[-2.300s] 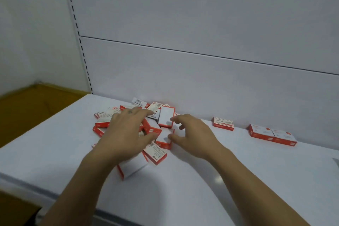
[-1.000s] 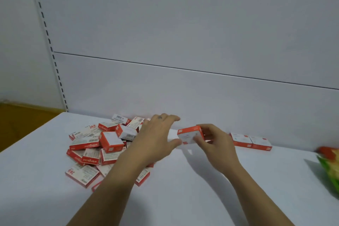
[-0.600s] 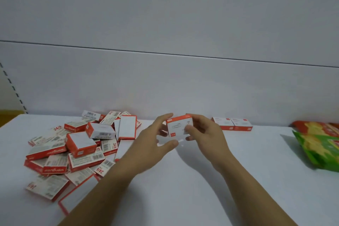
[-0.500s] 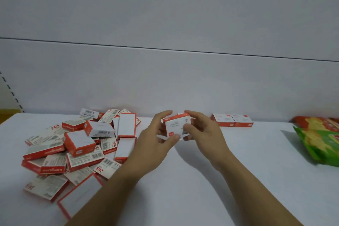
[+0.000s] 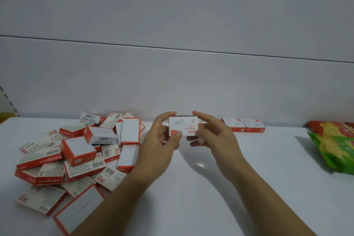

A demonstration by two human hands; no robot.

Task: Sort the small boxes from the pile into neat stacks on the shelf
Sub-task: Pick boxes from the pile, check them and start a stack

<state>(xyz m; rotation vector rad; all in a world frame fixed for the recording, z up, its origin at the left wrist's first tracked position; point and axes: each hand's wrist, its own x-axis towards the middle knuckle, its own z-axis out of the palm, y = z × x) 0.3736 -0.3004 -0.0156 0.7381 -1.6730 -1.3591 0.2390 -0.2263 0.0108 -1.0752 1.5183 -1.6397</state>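
I hold one small red-and-white box (image 5: pixel 183 126) above the white shelf (image 5: pixel 249 178), its printed face turned toward me and upside down. My left hand (image 5: pixel 162 143) grips its left end and my right hand (image 5: pixel 212 136) grips its right end. A jumbled pile of small boxes (image 5: pixel 80 151) of the same red-and-white kind lies at the left. Two boxes (image 5: pixel 244 125) sit flat side by side against the back wall, to the right of my hands.
A green and red snack bag (image 5: pixel 333 145) lies at the right edge of the shelf. The white back panel (image 5: pixel 172 82) rises right behind the shelf. A perforated upright (image 5: pixel 7 99) shows at the far left.
My right hand lifted one box out of the pile and carried it right; my left hand joined it. Together they turned the box until its printed face points at me.
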